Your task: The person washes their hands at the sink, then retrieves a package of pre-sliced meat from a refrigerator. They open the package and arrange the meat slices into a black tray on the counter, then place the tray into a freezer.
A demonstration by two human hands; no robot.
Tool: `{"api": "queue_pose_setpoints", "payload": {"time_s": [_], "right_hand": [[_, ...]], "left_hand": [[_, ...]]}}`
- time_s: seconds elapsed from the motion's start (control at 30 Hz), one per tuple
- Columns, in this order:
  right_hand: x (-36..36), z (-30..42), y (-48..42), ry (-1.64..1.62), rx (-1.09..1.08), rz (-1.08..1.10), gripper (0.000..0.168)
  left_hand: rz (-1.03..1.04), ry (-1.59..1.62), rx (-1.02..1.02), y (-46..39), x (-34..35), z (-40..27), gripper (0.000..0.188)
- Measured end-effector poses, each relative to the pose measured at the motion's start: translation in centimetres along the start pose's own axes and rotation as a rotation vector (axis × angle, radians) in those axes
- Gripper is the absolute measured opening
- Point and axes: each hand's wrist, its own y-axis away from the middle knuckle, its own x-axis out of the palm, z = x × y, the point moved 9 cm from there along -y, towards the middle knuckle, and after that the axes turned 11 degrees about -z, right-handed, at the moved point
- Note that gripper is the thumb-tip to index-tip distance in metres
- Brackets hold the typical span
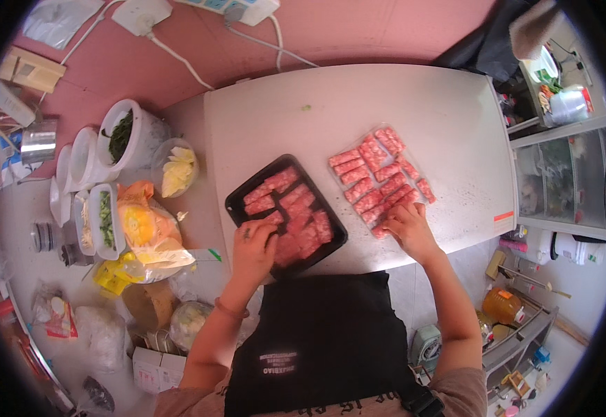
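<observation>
A black plastic tray (233,204) stands on the pale worktop, holding several pink, white-flecked meat rolls (310,232). My left hand (253,247) reaches over its left side, fingers curled down at a meat piece; the fingertips are partly hidden, so a grip cannot be confirmed. To the right lies a shallow clear plastic tray (336,180) with more meat rolls (391,185) set in slanting rows. At its near corner, the fingers of my right hand (412,227) close on a meat roll (380,231).
Left of the worktop (449,120) sit a white tub of dark leaves (120,138), a bowl of pale yellow leaves (178,172), a container of chopped greens (106,219) and an orange plastic bag (149,224). Cables (177,60) hang behind. A glass-fronted cabinet (563,177) stands right.
</observation>
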Motion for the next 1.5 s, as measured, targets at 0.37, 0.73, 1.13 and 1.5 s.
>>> {"api": "queue_pose_setpoints", "payload": {"time_s": [0.37,0.73,1.13,1.5], "right_hand": [[2.9,13.1,-7.2,0.124,-0.423,-0.138,0.012],[9.1,12.8,-7.8,0.298,-0.613,0.143,0.007],[10.7,13.5,-7.8,0.393,-0.748,0.279,0.012],[1.4,9.4,-9.8,-0.367,-0.177,0.240,0.014]], "left_hand": [[0.113,-0.168,0.194,-0.3,4.1,-2.8,0.029],[-0.046,-0.087,0.041,-2.0,-0.4,1.5,0.021],[0.260,-0.308,0.208,1.6,3.3,-0.5,0.045],[0.220,-0.265,0.153,0.2,2.4,-0.2,0.042]]}}
